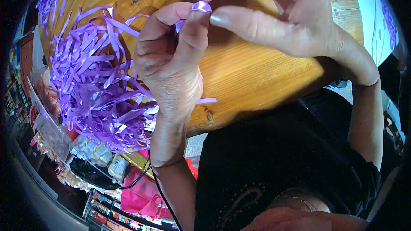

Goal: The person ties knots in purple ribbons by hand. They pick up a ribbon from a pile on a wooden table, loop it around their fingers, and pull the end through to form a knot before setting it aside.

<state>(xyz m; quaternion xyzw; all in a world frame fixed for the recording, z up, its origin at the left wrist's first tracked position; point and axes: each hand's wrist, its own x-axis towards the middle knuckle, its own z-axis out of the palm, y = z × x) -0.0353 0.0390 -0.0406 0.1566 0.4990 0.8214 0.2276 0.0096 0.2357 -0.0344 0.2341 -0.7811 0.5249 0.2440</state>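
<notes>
Ribbon, a short purple piece (200, 7), sits at the upper centre of the frame, pinched between thumb and forefinger of the left hand (169, 55). Above it the right hand (282, 13) has fingers bent narrowly at the ribbon's tip. At left, a heap of purple strips (98, 85) lies on the wooden surface (252, 77).

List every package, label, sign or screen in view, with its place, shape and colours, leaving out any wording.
Clear plastic packets: lower left, under the table edge, small, pale contents.
Pink bag: bottom, below the packets, soft and crumpled.
Shelf goods: bottom left, a row of small multicoloured boxes.
Clear bags: left edge, flat, shiny, red and orange inside.
No screens or signs show.
</notes>
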